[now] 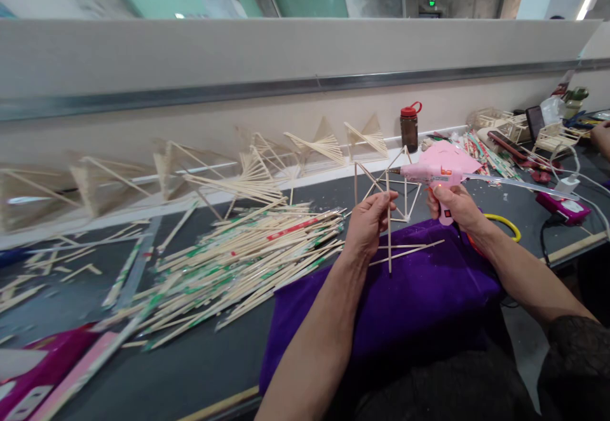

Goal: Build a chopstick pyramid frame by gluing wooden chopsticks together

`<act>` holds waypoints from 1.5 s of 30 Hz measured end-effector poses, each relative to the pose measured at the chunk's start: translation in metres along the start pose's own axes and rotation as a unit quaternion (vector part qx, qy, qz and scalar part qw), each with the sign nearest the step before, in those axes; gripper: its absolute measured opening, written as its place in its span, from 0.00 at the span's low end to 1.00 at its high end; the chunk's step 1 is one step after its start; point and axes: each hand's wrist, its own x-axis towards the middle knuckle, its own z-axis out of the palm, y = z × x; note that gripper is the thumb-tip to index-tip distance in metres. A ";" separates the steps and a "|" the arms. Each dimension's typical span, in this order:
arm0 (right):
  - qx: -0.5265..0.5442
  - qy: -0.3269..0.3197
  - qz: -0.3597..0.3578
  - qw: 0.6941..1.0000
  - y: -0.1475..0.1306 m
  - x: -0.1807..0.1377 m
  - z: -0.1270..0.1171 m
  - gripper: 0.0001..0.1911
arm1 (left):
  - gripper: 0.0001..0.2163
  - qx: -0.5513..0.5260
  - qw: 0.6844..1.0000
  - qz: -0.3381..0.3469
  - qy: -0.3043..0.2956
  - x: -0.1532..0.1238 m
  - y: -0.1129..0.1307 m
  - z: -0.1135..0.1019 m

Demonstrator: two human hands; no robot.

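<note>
My left hand (369, 221) is closed around a thin wooden stick of a small stick frame (388, 189), held upright above a purple cloth (405, 294). My right hand (455, 208) grips a pink glue gun (436, 176) whose nozzle points left at the frame's top joint. Two loose sticks (410, 249) lie on the cloth just below the hands.
A big heap of wrapped and bare chopsticks (238, 256) covers the dark table to the left. Finished fan-shaped stick pieces (324, 145) lean on the back wall. A red-capped bottle (408, 127), a yellow ring (505, 224), cables and another person's hand (601, 136) are at the right.
</note>
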 end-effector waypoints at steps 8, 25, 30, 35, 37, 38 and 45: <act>-0.006 0.004 0.005 1.000 0.000 0.001 -0.001 0.35 | 0.25 0.007 1.000 -0.005 0.000 0.000 -0.001 -0.001; -0.027 -0.022 0.012 0.999 0.001 0.000 -0.002 0.30 | 0.25 0.006 1.000 -0.007 0.003 -0.001 -0.001 -0.002; -0.019 -0.008 0.017 1.000 0.001 0.000 -0.001 0.29 | 0.25 0.000 1.000 -0.009 0.005 -0.001 0.001 -0.001; -0.017 -0.009 0.015 1.000 0.000 0.000 -0.001 0.29 | 0.26 0.002 1.000 -0.021 0.003 -0.002 0.002 -0.001; -0.021 -0.016 0.015 1.000 0.000 0.000 -0.001 0.29 | 0.25 0.002 1.000 -0.020 0.005 -0.002 0.002 -0.001; -0.022 -0.018 0.014 0.999 0.000 -0.001 -0.001 0.29 | 0.24 0.001 1.000 -0.017 0.005 -0.001 0.001 -0.002; -0.020 -0.012 0.007 1.000 -0.002 -0.002 0.000 0.28 | 0.24 -0.006 1.000 -0.019 0.007 -0.002 0.001 -0.002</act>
